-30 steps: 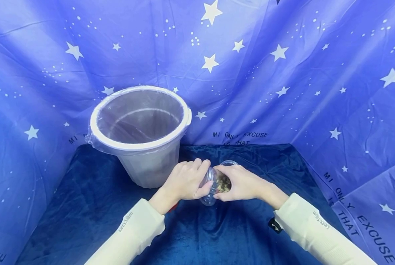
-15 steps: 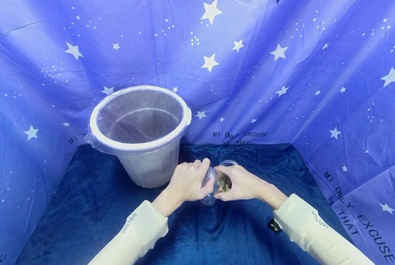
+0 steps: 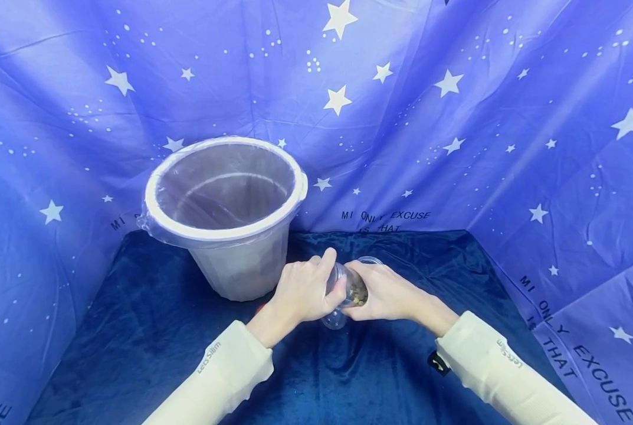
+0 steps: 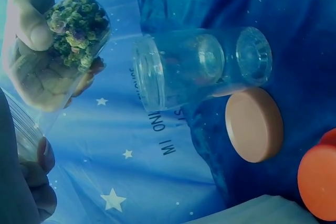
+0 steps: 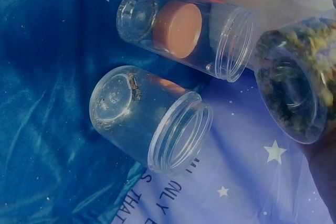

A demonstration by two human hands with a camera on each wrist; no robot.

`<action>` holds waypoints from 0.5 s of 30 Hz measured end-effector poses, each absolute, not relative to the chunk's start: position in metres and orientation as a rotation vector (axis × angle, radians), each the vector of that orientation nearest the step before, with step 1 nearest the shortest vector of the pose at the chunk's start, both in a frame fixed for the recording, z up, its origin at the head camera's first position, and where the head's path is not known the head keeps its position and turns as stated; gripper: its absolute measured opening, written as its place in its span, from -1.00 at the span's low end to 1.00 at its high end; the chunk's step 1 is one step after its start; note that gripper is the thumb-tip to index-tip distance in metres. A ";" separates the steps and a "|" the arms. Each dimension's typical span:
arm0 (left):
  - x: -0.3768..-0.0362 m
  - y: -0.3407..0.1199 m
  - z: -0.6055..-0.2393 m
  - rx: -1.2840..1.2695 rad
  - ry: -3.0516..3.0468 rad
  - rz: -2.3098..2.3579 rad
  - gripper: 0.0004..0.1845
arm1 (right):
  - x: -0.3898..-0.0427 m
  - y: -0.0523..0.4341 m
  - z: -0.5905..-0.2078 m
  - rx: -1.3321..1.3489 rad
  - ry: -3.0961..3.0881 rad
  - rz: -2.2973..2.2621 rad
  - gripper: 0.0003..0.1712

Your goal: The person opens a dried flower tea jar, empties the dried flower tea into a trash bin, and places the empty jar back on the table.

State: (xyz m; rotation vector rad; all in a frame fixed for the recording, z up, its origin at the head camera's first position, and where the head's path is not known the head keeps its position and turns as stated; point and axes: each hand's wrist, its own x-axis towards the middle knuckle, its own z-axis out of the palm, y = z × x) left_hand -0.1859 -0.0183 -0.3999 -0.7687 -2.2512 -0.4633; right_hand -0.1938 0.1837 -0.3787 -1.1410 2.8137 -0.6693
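Note:
My right hand holds a clear plastic jar around its bottom part. Small dried flower buds, greenish yellow with pinkish bits, gather at the base of the jar. At its threaded mouth, my left hand grips the jar with thumb and fingers, the index finger lifted a little. The jar is tilted, mouth toward the left hand. Below the hands stand two more clear jars, uncapped: one nearer me, and one farther back with a few crumbs at its base.
A white bucket lined with a clear bag stands at the back left. On the dark blue cloth lie a pink lid and an orange-red lid, both near the left forearm. A starry curtain closes off the back and sides.
My left hand has shifted slightly right and its index finger points higher. The held jar has turned a little and the buds inside have shifted. The standing jars and bucket stay put.

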 end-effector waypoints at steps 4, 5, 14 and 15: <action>-0.183 -0.015 -0.397 -0.723 -2.303 -0.483 -0.65 | -0.194 0.183 -0.381 -1.145 2.876 -0.646 -0.38; -0.183 -0.014 -0.397 -0.710 -2.315 -0.485 -0.65 | -0.194 0.183 -0.382 -1.135 2.895 -0.642 -0.37; -0.179 -0.005 -0.386 -0.494 -2.557 -0.669 -0.67 | -0.197 0.180 -0.386 -1.200 3.074 -0.585 -0.31; -0.179 -0.005 -0.385 -0.459 -2.599 -0.707 -0.66 | -0.198 0.180 -0.386 -1.221 3.097 -0.572 -0.32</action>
